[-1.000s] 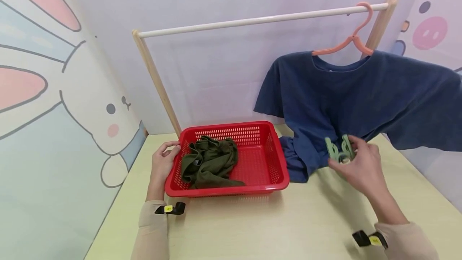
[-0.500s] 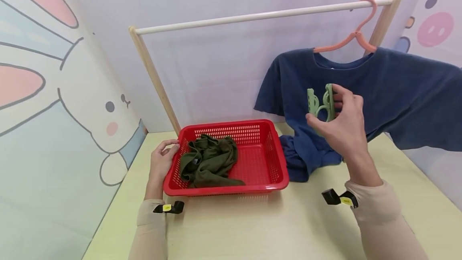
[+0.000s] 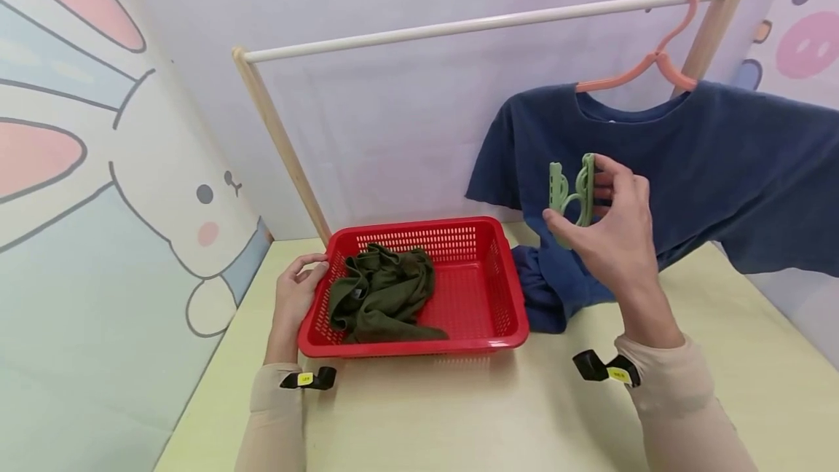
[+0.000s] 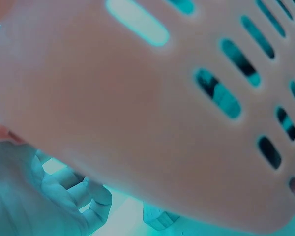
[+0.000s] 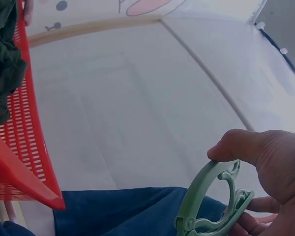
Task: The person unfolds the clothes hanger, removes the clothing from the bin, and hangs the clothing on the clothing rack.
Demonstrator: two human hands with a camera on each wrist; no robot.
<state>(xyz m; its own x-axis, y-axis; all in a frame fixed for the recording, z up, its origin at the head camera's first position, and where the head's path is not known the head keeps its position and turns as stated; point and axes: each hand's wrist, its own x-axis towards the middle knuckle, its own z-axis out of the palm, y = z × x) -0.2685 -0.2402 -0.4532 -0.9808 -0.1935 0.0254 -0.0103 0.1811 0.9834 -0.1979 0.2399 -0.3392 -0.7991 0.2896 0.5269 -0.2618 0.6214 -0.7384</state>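
In the head view my right hand (image 3: pixel 619 231) holds a green folding hanger (image 3: pixel 587 184) between thumb and fingers, raised in front of a navy T-shirt (image 3: pixel 695 151). Its two arms are folded upright; the right wrist view shows the thumb on one arm of this hanger (image 5: pixel 192 199) and fingers behind the other. My left hand (image 3: pixel 293 297) grips the left rim of a red slotted basket (image 3: pixel 413 347), fingers bent at the edge. A crumpled dark green garment (image 3: pixel 390 297) lies in the basket's left part. The left wrist view is mostly filled by the basket wall (image 4: pixel 113 113).
A white rod (image 3: pixel 459 25) on wooden posts (image 3: pixel 282 137) spans the back. At its right end hangs a pink hanger (image 3: pixel 619 83) bearing the navy T-shirt, whose lower part bunches on the table (image 3: pixel 419 414) beside the basket. Cartoon-printed walls enclose both sides.
My right hand has lifted the green hanger from low by the navy T-shirt's hem, moving up and left to chest height of the shirt. My left hand stays at the basket.
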